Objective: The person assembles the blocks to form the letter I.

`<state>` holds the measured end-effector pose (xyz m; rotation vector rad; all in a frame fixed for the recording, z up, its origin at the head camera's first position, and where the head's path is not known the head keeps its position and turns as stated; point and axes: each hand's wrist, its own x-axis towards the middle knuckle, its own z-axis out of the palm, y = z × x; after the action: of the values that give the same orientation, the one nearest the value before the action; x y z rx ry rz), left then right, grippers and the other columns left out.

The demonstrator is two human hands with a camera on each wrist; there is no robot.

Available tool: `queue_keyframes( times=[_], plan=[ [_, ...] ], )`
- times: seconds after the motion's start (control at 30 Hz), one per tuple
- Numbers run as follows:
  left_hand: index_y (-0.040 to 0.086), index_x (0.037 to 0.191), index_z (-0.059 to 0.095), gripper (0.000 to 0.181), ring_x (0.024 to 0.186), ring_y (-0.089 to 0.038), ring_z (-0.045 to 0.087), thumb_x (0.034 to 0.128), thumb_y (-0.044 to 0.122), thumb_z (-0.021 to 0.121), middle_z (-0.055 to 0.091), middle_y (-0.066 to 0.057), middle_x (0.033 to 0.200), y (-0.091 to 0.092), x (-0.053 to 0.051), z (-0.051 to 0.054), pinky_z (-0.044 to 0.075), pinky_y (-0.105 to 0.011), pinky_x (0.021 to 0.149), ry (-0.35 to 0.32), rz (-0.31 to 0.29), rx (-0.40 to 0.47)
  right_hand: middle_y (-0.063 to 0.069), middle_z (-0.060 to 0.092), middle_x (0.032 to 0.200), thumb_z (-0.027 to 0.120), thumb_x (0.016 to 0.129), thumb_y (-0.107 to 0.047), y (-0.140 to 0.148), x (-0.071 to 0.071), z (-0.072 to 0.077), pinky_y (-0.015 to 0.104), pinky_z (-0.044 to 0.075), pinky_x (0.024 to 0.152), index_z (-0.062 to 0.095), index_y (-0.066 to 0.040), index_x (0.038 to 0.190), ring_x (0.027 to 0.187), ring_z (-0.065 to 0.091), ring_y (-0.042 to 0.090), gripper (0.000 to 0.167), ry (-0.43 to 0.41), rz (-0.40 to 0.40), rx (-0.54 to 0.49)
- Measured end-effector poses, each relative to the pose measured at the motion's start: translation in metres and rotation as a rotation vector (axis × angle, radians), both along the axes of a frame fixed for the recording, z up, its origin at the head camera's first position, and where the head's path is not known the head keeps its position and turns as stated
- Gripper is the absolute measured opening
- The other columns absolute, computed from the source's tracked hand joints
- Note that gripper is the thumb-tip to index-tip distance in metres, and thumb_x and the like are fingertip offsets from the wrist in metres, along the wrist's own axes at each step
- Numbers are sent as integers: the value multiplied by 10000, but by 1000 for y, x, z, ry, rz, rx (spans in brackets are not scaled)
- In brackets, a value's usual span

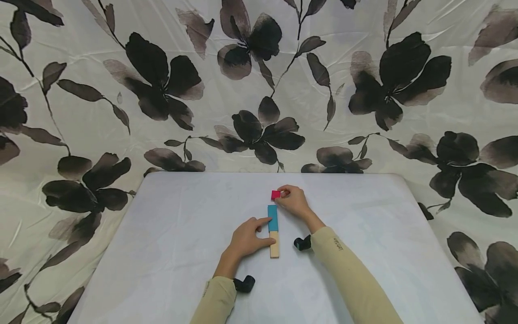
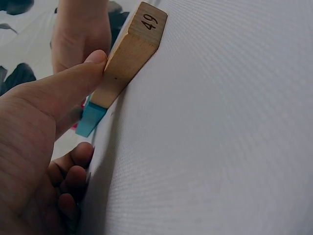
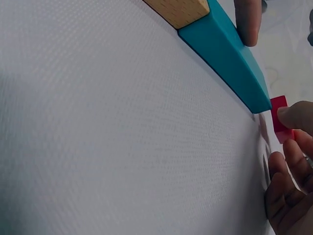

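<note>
A blue block (image 1: 274, 226) and a plain wooden block (image 1: 274, 250) lie end to end in a line on the white table. My left hand (image 1: 244, 237) is to the left of them, its index finger touching the blue block and its thumb resting on the wooden one. In the left wrist view the wooden block's near end (image 2: 149, 23) bears the number 49. Just beyond the blue block's far end, my right hand (image 1: 295, 203) pinches a small red block (image 3: 276, 104) between thumb and fingers. A narrow gap separates red from blue.
White cloth covers the table (image 1: 182, 202). Its far edge meets a hanging flowered curtain (image 1: 323, 148). Both sleeves are beige, and a dark wrist camera sits beside each wrist, the left one (image 1: 244, 284) and the right one (image 1: 301, 243).
</note>
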<state>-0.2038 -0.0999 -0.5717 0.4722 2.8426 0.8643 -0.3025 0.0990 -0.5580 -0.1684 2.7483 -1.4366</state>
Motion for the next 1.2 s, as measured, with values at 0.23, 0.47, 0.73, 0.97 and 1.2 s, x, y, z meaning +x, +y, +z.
queue_keyframes(
  times=[0.23,0.47,0.73,0.97,1.2],
  plan=[
    [294,1352,590,690,670,-102,413,751,591,754,461,66,821,-1,-1,3,342,-268,561,15,-4,11,45,636,868,758,835,-150,-6,0,4,354,480,756,700,-61,1124,847,555,210,308,10,10,21],
    [290,1347,595,687,670,-108,415,751,592,755,462,57,818,-1,-1,4,343,-273,561,14,-1,22,41,643,871,760,831,-160,-8,-1,3,349,480,740,704,-65,1120,831,562,205,309,16,13,43],
    [311,1353,590,687,671,-104,424,748,589,759,467,67,818,-1,0,4,353,-271,562,4,5,19,20,645,867,760,834,-175,-9,-4,-1,338,482,735,704,-76,1124,828,562,184,312,12,20,67],
    [305,1354,589,686,668,-103,422,753,591,754,464,67,816,-1,0,2,353,-270,562,9,-1,17,10,636,868,760,837,-190,-10,-4,-4,350,480,749,705,-88,1119,829,556,188,305,0,24,78],
    [309,1354,586,683,664,-101,419,756,597,747,461,69,814,0,0,1,348,-267,558,6,3,15,11,634,871,757,844,-202,-10,-4,-5,358,480,770,705,-97,1124,841,555,196,304,-9,34,82]
  ],
)
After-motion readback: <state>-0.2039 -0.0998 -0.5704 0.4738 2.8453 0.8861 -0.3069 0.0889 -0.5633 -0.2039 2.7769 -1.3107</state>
